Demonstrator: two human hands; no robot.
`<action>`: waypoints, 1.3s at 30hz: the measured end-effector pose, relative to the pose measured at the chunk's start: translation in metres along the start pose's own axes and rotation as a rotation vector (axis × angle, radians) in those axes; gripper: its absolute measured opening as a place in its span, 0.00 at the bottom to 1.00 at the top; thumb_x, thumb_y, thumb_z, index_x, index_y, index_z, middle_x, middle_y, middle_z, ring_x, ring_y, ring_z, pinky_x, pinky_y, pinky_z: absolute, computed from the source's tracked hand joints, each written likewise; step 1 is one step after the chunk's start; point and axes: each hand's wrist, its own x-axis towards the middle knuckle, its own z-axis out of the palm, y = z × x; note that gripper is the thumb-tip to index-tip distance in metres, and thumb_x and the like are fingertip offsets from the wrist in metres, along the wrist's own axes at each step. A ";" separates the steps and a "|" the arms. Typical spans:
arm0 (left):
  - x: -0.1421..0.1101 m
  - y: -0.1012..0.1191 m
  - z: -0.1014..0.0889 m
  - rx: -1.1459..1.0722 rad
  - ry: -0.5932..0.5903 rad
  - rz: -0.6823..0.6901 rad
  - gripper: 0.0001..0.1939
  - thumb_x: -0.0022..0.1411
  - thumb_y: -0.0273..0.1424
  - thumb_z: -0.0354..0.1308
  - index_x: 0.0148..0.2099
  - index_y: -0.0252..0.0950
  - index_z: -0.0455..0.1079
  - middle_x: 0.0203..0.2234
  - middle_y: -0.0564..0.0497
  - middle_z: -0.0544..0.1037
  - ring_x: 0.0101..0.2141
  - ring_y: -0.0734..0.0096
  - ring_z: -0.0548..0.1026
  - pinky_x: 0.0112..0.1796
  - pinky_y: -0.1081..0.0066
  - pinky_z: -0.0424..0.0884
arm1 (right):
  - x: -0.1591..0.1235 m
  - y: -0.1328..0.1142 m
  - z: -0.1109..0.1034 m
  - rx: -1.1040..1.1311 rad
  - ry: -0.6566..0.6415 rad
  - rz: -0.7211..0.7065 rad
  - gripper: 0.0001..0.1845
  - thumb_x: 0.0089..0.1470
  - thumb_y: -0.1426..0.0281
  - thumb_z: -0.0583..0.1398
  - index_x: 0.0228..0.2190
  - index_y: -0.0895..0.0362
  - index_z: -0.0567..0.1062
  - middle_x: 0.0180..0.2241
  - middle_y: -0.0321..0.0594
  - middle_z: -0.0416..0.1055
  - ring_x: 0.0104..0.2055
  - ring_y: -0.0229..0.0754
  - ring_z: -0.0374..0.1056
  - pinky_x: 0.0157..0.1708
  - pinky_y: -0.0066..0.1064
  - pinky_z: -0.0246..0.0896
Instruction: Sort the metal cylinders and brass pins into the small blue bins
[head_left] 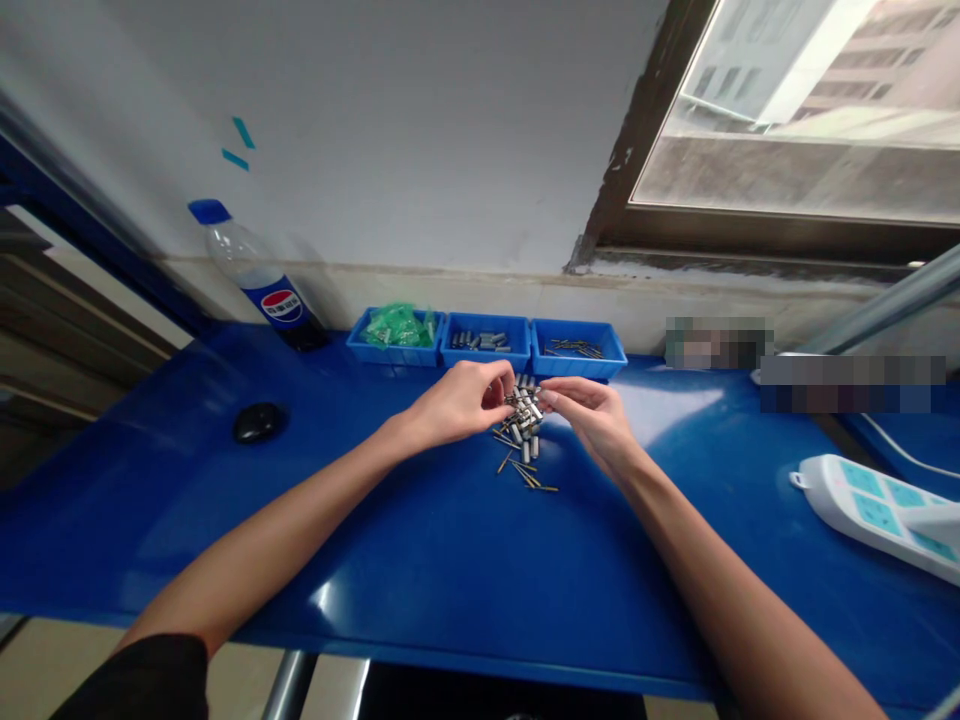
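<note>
A small heap of silvery metal cylinders (526,450) and thin brass-coloured pins (525,474) lies on the blue table, a few pins spread toward its near side. From the left, my left hand (463,402) reaches over the heap, thumb and fingers curled inward; whatever they grip is hidden or too small to name. My right hand (592,412) is at the heap's right edge. Its thumb and fingertips are pinched together over the metal pieces, and I cannot make out what is between them.
Behind the heap, three blue bins stand in a row: one with green plastic (401,326), one with metal cylinders (480,341), one with thin pins (576,349). A cola bottle (277,298) and black mouse (258,423) are left; a power strip (877,510) is right.
</note>
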 end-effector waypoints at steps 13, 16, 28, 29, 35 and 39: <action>-0.006 -0.004 0.016 0.136 -0.266 0.051 0.11 0.53 0.20 0.65 0.38 0.36 0.70 0.27 0.53 0.75 0.29 0.70 0.73 0.29 0.74 0.62 | 0.001 -0.003 -0.004 -0.022 0.093 -0.051 0.29 0.51 0.61 0.73 0.54 0.48 0.77 0.60 0.47 0.75 0.50 0.52 0.77 0.52 0.48 0.73; -0.006 -0.006 0.013 0.139 -0.242 0.061 0.13 0.51 0.16 0.59 0.37 0.36 0.71 0.27 0.53 0.75 0.28 0.71 0.72 0.28 0.74 0.62 | 0.001 -0.004 -0.003 -0.029 0.097 -0.041 0.27 0.51 0.60 0.72 0.52 0.49 0.78 0.59 0.47 0.76 0.47 0.50 0.77 0.48 0.46 0.73; -0.003 -0.004 -0.007 -0.003 -0.202 0.085 0.23 0.58 0.16 0.54 0.53 0.35 0.76 0.35 0.50 0.84 0.34 0.71 0.81 0.36 0.75 0.71 | 0.001 -0.003 -0.002 -0.042 0.071 -0.042 0.21 0.53 0.60 0.72 0.48 0.50 0.79 0.52 0.45 0.80 0.42 0.45 0.77 0.43 0.41 0.71; -0.003 -0.005 -0.008 -0.019 -0.184 0.088 0.24 0.59 0.16 0.54 0.55 0.35 0.76 0.37 0.50 0.85 0.36 0.71 0.82 0.38 0.75 0.72 | 0.001 -0.003 -0.002 -0.043 0.068 -0.041 0.21 0.53 0.60 0.72 0.48 0.50 0.79 0.52 0.45 0.80 0.41 0.45 0.77 0.43 0.41 0.71; 0.000 -0.006 -0.008 -0.070 -0.100 0.078 0.18 0.63 0.21 0.58 0.54 0.35 0.76 0.38 0.48 0.85 0.39 0.68 0.83 0.42 0.71 0.75 | 0.000 -0.006 0.000 -0.027 0.066 -0.006 0.22 0.52 0.60 0.72 0.48 0.50 0.79 0.50 0.44 0.81 0.39 0.44 0.76 0.43 0.40 0.71; 0.002 -0.004 -0.005 -0.146 -0.023 0.054 0.12 0.63 0.25 0.62 0.49 0.33 0.78 0.34 0.48 0.84 0.36 0.68 0.83 0.41 0.71 0.77 | 0.000 -0.008 0.002 -0.035 0.021 0.029 0.21 0.51 0.60 0.72 0.46 0.51 0.80 0.43 0.42 0.83 0.38 0.44 0.76 0.42 0.39 0.70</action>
